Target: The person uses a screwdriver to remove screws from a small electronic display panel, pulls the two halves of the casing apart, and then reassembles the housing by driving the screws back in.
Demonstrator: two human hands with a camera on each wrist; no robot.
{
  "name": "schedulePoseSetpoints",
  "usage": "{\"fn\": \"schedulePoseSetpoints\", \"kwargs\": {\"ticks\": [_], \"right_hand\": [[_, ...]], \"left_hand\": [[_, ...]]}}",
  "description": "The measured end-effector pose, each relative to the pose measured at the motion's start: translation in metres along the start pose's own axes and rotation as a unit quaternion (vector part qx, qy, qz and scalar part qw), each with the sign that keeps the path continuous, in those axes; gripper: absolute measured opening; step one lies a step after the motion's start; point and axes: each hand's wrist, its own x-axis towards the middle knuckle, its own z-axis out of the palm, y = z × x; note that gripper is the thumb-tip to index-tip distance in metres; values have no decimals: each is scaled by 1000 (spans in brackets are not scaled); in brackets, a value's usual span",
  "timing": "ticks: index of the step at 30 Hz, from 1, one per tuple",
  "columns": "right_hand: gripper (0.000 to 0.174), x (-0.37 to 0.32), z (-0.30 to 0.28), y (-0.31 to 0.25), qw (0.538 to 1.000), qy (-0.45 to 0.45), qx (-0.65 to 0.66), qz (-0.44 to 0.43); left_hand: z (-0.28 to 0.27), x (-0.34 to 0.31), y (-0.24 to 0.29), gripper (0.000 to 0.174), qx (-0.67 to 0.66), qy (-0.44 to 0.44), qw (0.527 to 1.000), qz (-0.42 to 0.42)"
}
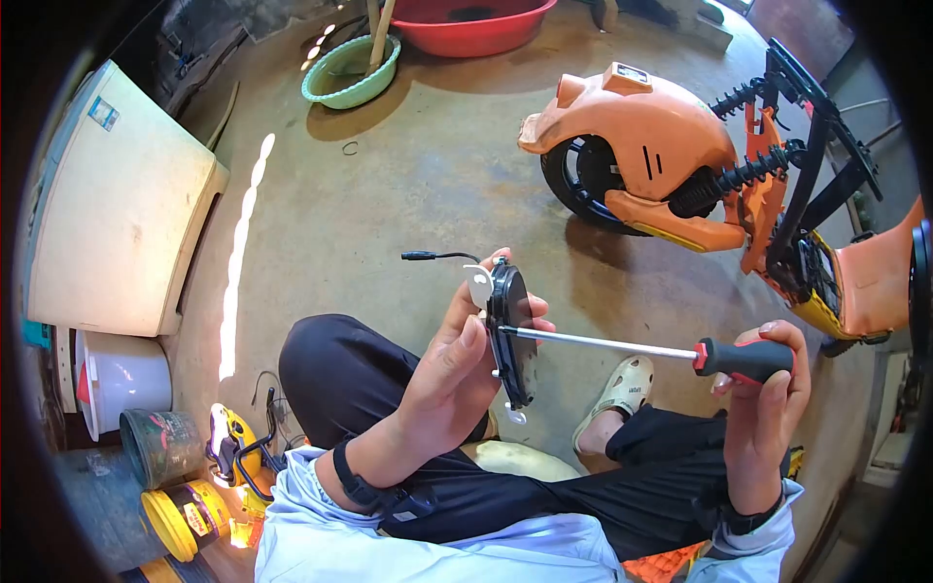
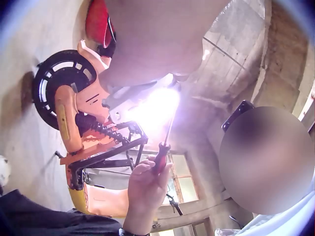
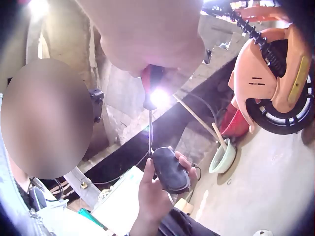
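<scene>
My left hand [image 1: 449, 364] holds up a flat black oval unit [image 1: 515, 335], its fingers behind and thumb along the near side. Pale tabs show at the unit's top and bottom, and a short black cable [image 1: 420, 256] with a plug end sticks out to the left. The right wrist view shows the unit's smooth dark face [image 3: 171, 169]. In my right hand [image 1: 763, 418] is a screwdriver with a black and red handle [image 1: 744, 360], gripped by fingers and thumb. Its long metal shaft [image 1: 612, 342] points left, with the tip right at the unit's edge.
An orange electric scooter [image 1: 671, 146] with bare shock absorbers stands at the right. A green basin [image 1: 355, 92] and a red tub [image 1: 476, 34] are at the back. On the left stand a white chest [image 1: 126, 204], a white bucket [image 1: 126, 384] and a yellow tub [image 1: 185, 520].
</scene>
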Motion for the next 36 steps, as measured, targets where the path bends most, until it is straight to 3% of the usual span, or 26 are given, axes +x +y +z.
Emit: {"fn": "schedulePoseSetpoints", "kwargs": {"ticks": [15, 24, 26, 36], "right_hand": [[61, 4, 0, 1, 998, 18, 1, 53], [61, 6, 5, 2, 998, 49, -36, 30], [64, 4, -6, -2, 996, 10, -64, 57], [69, 8, -4, -4, 986, -36, -27, 163]], "left_hand": [[-3, 3, -1, 76, -17, -14, 1000, -14], [-2, 5, -1, 74, -2, 10, 1000, -16], [-4, 5, -3, 75, 63, 7, 998, 11], [-5, 6, -9, 79, 119, 22, 992, 34]]}}
